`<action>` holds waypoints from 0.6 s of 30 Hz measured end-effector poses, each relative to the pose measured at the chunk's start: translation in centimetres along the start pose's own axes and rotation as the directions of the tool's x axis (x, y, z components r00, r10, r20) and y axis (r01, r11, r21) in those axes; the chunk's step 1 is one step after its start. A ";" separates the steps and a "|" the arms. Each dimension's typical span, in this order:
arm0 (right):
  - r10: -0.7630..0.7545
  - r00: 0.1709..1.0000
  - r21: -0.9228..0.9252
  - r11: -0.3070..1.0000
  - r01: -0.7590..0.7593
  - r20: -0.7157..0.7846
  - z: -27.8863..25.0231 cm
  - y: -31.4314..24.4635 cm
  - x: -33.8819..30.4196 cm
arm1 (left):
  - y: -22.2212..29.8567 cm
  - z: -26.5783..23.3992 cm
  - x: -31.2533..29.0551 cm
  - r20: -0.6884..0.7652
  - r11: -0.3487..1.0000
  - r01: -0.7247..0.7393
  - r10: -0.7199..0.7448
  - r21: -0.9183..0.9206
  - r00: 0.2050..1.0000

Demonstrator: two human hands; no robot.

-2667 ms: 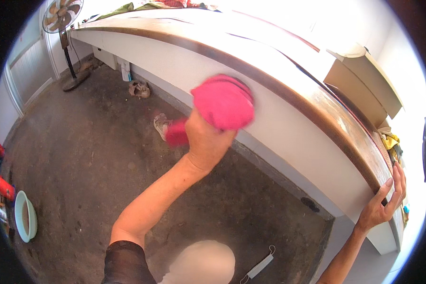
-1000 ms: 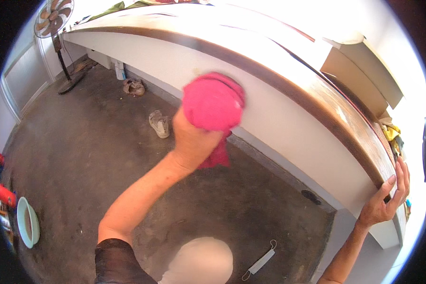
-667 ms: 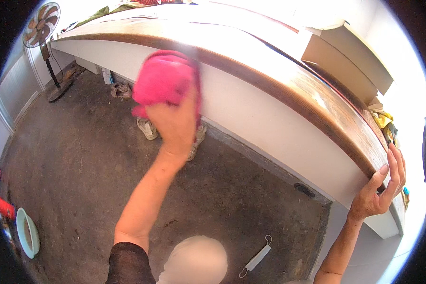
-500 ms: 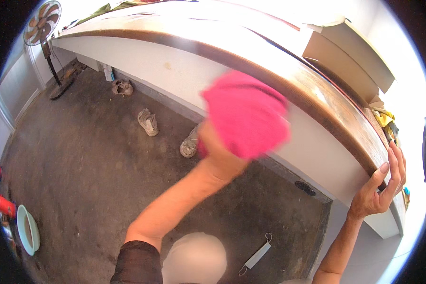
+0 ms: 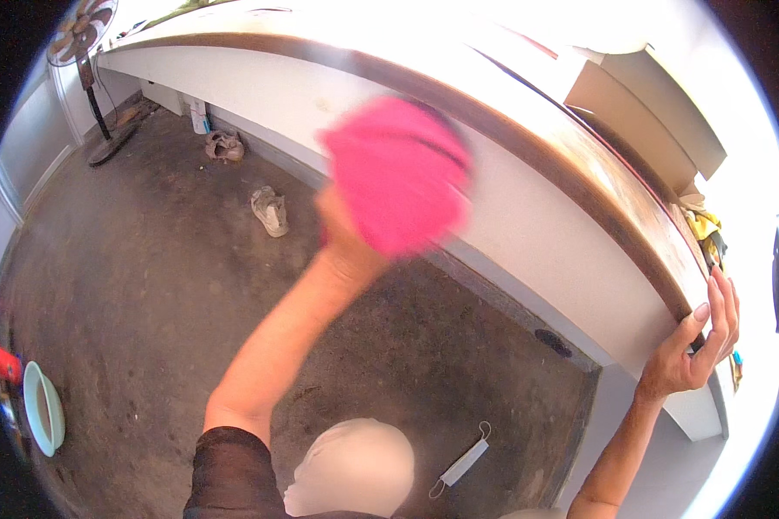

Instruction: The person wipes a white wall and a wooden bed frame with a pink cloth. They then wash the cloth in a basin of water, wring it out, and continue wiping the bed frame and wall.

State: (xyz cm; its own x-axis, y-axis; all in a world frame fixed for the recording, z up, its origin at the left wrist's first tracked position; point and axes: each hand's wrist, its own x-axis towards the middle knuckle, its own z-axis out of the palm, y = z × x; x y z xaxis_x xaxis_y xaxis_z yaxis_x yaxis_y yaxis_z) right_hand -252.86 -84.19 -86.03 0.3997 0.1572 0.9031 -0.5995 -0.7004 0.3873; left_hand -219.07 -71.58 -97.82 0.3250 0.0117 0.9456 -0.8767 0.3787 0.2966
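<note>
My left hand (image 5: 346, 229) grips a bright pink cloth (image 5: 398, 186), partly blurred, against the white front panel (image 5: 537, 233) below the wooden counter edge. The cloth hides most of the fingers. At the counter's right end, my right hand (image 5: 688, 350) rests on the brown wooden edge (image 5: 593, 190). Its fingers are stretched out with the thumb apart, and it holds nothing.
An open cardboard box (image 5: 645, 108) and yellow cloth (image 5: 705, 225) are on the counter. Worn shoes (image 5: 270, 212) lie on the dark floor, with a face mask (image 5: 464, 463) nearer me. A standing fan (image 5: 85, 48) is far left, a pale green basin (image 5: 45, 408) near left.
My left hand and the pink cloth have moved left and slightly up along the panel, now covering a shoe seen before. My right hand stays at the counter edge.
</note>
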 end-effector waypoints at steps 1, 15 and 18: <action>0.006 1.000 -0.009 1.000 -0.006 0.007 -0.1 0.0 -0.1 | -1.7 -1.0 0.7 -0.066 0.992 -0.016 0.024 0.122 0.998; 0.019 1.000 -0.023 1.000 -0.019 -0.001 0.6 -0.6 0.1 | 1.9 4.6 -6.6 -0.006 0.765 0.306 -0.375 -0.566 0.927; 0.019 0.999 -0.049 0.999 -0.018 0.032 0.3 -0.8 0.0 | 1.1 2.2 -5.6 0.146 0.999 -0.028 0.030 -0.018 0.989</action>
State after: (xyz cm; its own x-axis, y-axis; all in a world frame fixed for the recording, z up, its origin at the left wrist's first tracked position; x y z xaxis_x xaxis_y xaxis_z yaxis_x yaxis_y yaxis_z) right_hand -252.21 -83.82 -86.44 0.4099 0.1213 0.9040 -0.6396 -0.6684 0.3797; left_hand -222.68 -73.25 -102.49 0.2431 -0.1119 0.9635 -0.8788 0.3952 0.2676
